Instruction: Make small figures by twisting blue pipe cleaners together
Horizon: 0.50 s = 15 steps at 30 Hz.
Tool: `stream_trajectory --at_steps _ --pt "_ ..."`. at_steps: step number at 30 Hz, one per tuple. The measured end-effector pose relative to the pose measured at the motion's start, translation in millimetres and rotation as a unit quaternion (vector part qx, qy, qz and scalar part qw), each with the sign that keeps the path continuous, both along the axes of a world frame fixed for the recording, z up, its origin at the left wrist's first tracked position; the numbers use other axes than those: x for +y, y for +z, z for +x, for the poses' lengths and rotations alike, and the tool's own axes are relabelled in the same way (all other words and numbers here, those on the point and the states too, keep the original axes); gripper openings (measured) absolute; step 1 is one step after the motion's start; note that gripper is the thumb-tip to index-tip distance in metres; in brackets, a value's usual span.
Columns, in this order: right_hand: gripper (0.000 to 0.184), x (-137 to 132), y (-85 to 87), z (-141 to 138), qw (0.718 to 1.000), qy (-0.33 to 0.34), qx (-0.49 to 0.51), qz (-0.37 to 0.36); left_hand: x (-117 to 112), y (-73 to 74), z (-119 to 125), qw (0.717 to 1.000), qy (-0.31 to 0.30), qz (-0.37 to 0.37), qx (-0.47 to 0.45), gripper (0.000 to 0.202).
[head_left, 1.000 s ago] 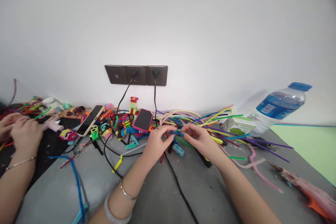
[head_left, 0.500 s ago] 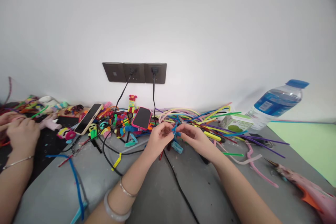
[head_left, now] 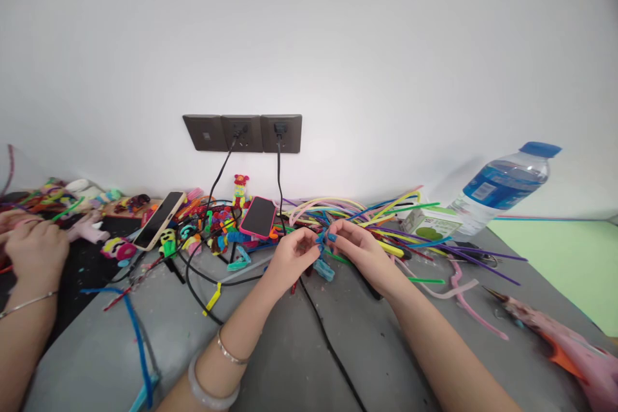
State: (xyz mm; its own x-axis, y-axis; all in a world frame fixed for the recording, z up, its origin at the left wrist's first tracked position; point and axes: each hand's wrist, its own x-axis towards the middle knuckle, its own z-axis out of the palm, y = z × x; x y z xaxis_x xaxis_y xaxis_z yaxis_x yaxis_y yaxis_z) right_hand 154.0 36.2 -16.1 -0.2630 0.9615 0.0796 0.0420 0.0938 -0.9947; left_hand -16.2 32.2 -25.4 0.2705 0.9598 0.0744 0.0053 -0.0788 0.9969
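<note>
Between my hands, above the grey table (head_left: 284, 360), is a blue pipe cleaner piece (head_left: 322, 239). My left hand (head_left: 295, 257) pinches it with thumb and fingertips. From the other side my right hand (head_left: 358, 246) is closed on it too, thumb against forefinger. Just under the fingers hangs or lies a lighter blue fuzzy piece (head_left: 323, 270); whether it joins the pinched part I cannot tell. A heap of coloured pipe cleaners (head_left: 386, 212) spreads behind my right hand. One long blue pipe cleaner (head_left: 138, 328) lies bent at the front left.
A pink glue gun (head_left: 545, 328) lies at right, near a tilted water bottle (head_left: 506, 183) and a small green-white box (head_left: 432, 222). Two phones (head_left: 259, 216), small figures (head_left: 168, 243) and black cables (head_left: 321, 322) crowd the left and middle. Another person's hands (head_left: 38, 248) work at far left.
My right fingers have shifted slightly up and apart from the left ones, still at the blue piece. The whole view has moved a little, so things sit slightly further left.
</note>
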Motion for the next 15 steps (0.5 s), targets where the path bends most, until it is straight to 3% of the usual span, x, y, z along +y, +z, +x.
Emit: stream_trajectory --at_steps 4,9,12,15 --pt "0.014 -0.8 1.5 1.0 0.982 -0.061 -0.072 0.162 -0.2 -2.5 -0.4 1.000 0.001 0.002 0.000 0.017" --pt "0.024 -3.6 4.3 2.3 0.894 -0.075 -0.230 0.378 -0.7 -4.6 -0.6 0.999 0.021 0.029 0.008 0.011" --pt "0.022 -3.0 1.6 2.2 0.851 -0.083 -0.290 0.429 -2.1 -3.6 -0.6 0.999 0.009 0.039 0.016 0.007" --pt "0.014 -1.6 -1.8 2.0 0.839 -0.103 -0.308 0.436 -2.3 -3.2 -1.0 0.999 -0.002 0.042 0.022 0.008"
